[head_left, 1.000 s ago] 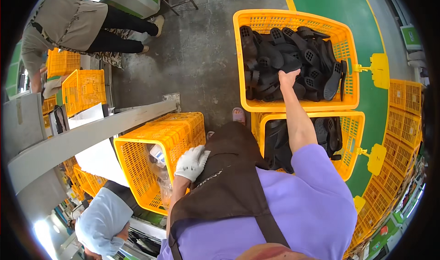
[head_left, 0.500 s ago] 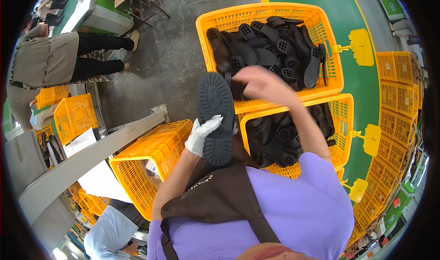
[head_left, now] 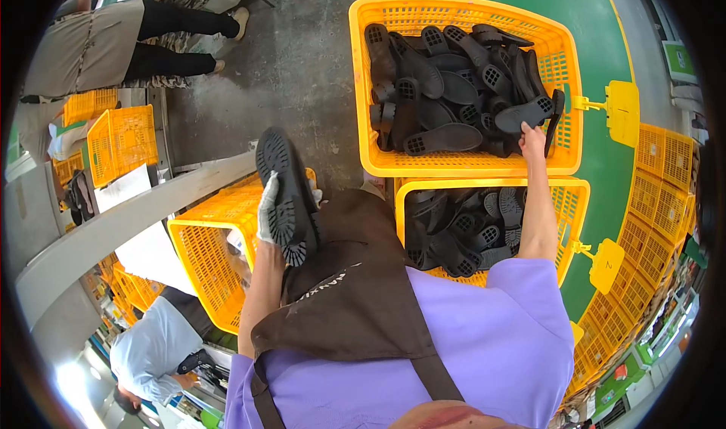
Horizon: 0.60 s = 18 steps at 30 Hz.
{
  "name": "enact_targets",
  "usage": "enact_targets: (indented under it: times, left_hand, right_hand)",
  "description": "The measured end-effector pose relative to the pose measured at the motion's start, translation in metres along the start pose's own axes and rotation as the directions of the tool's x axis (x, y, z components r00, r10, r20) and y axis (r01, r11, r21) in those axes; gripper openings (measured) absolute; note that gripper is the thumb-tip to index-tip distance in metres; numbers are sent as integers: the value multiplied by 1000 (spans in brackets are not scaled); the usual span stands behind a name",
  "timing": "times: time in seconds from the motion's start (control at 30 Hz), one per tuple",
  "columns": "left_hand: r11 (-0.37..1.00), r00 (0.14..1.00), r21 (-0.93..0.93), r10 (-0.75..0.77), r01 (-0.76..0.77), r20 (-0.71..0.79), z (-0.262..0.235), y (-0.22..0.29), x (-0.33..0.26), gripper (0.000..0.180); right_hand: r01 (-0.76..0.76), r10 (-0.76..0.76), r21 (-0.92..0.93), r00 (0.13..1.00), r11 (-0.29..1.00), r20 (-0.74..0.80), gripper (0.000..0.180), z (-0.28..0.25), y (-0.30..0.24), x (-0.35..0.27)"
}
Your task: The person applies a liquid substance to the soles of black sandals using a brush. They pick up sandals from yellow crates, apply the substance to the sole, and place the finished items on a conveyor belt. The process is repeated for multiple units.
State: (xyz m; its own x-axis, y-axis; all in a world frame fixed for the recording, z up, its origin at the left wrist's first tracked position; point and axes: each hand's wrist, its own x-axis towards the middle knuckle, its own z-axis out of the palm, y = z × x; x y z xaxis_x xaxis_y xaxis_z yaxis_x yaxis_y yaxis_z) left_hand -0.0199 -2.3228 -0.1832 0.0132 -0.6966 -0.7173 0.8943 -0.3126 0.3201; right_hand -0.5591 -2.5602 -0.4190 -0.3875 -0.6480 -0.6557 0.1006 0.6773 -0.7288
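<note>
My left hand (head_left: 268, 211), in a white glove, grips a black rubber shoe sole (head_left: 286, 195) held upright in front of my brown apron. My right hand (head_left: 533, 140), bare, reaches into the far yellow crate (head_left: 461, 168) and takes hold of another black sole (head_left: 529, 114) near the crate's right side. That crate is heaped with several black soles (head_left: 439, 89). A nearer yellow crate (head_left: 563, 202) below it also holds black soles (head_left: 465, 232).
An empty-looking yellow mesh crate (head_left: 204, 259) stands at my left beside a grey conveyor rail (head_left: 128, 221). One person stands at the top left (head_left: 98, 47), another in a light shirt bends at the lower left (head_left: 155, 346). Stacked yellow crates (head_left: 658, 179) line the right; grey concrete floor lies between.
My right hand has swung from the sole in front of me out to the far crate's right side. My left hand has kept the upright sole, moving it slightly left.
</note>
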Motion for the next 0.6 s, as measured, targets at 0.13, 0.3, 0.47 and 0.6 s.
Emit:
enact_targets:
  times: [0.13, 0.3, 0.47, 0.6]
  left_hand:
    - [990, 995, 106, -97, 93, 29, 7, -11, 25, 51]
    - [971, 969, 130, -215, 199, 122, 30, -24, 56, 64]
    - [957, 928, -73, -251, 280, 274, 28, -32, 57, 82]
    - [969, 852, -149, -96, 199, 514, -7, -27, 51, 63]
  right_hand:
    - [136, -166, 152, 964, 979, 206, 18, 58, -68, -92]
    - [863, -644, 3, 375, 506, 667, 29, 125, -120, -222]
    - [875, -726, 481, -368, -59, 580, 30, 194, -111, -321]
    - [882, -505, 463, -360, 91, 785, 41, 216, -77, -346]
